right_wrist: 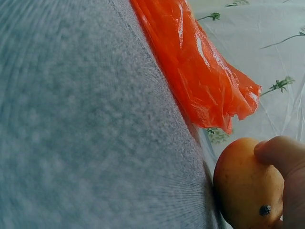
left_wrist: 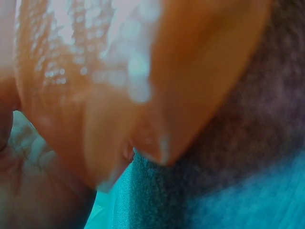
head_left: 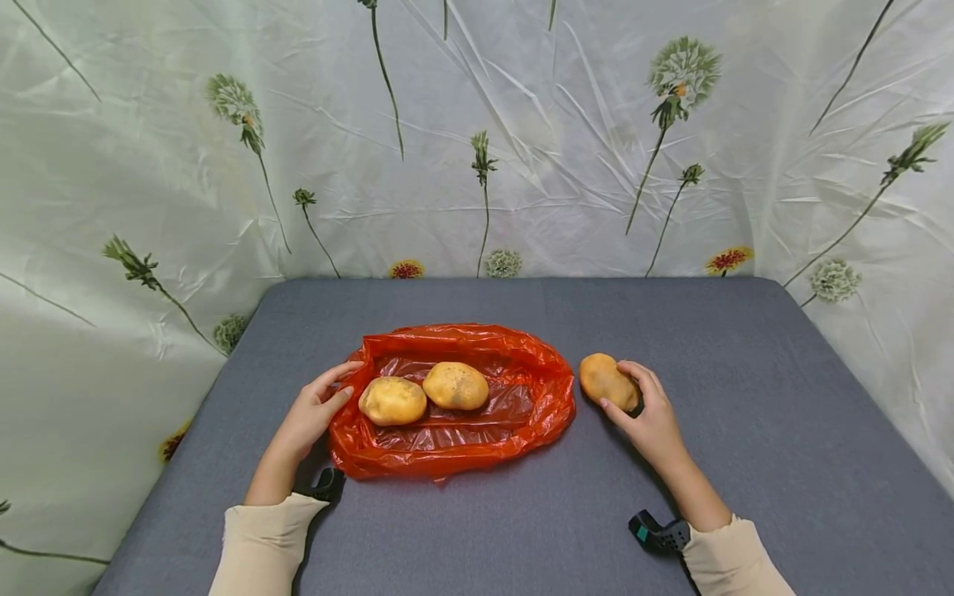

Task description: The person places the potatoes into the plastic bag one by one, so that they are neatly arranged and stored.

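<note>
A red plastic bag (head_left: 551,422) lies spread on its side of the table with its mouth facing up and its rim rolled outward. Inside it are two yellow-brown potatoes, one on the left (head_left: 392,401) and another (head_left: 456,386) beside it. My left hand (head_left: 316,407) touches the bag's left rim with relaxed fingers and thumb apart; the left wrist view is blurred by shiny bag film (left_wrist: 71,95). Right of the bag, my right hand (head_left: 654,420) grips a third potato (head_left: 605,381) between thumb and fingers. In the right wrist view this potato (right_wrist: 245,186) shows a small dark spot.
A grey cloth-covered table (head_left: 484,538) bears everything. Behind and to the sides hangs a pale curtain (head_left: 559,165) printed with flowers. Black wrist bands sit on both arms, the right one (head_left: 659,531) close over the table.
</note>
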Demonstrator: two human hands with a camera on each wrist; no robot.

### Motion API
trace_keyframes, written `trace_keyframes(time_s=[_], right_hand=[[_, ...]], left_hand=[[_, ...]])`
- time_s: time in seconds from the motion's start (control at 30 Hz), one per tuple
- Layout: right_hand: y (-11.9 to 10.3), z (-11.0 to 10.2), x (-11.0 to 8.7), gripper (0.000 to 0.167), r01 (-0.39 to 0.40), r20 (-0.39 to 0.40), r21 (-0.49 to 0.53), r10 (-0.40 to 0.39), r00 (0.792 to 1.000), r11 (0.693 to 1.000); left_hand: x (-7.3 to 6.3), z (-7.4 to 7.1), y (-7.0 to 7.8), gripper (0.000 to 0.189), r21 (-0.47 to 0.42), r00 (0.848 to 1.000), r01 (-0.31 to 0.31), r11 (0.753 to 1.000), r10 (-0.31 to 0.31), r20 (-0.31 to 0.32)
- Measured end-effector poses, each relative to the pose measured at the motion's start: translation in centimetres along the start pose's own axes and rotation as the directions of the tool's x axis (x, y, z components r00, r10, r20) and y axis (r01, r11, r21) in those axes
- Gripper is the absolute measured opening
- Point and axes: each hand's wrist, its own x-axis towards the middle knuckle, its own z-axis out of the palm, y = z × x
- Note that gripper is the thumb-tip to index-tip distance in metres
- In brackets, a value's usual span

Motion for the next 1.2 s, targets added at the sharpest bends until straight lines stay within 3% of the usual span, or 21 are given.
trace_keyframes(time_s=[0.27, 1.2], right_hand=[[-0.08, 0.02, -0.03, 0.057, -0.045, 0.011, 0.003, 0.045, 0.999, 0.999], [-0.27, 0.11, -0.12, 0.056, -0.044, -0.044, -0.007, 0.044, 0.998, 0.999]], left_hand=[[-0.02, 0.02, 0.01, 0.038, -0.002, 1.0, 0.0, 1.0, 0.0, -0.004], [-0.03, 0.0, 0.17, 0.038, 0.0, 1.0, 0.015, 1.0, -0.015, 0.001]])
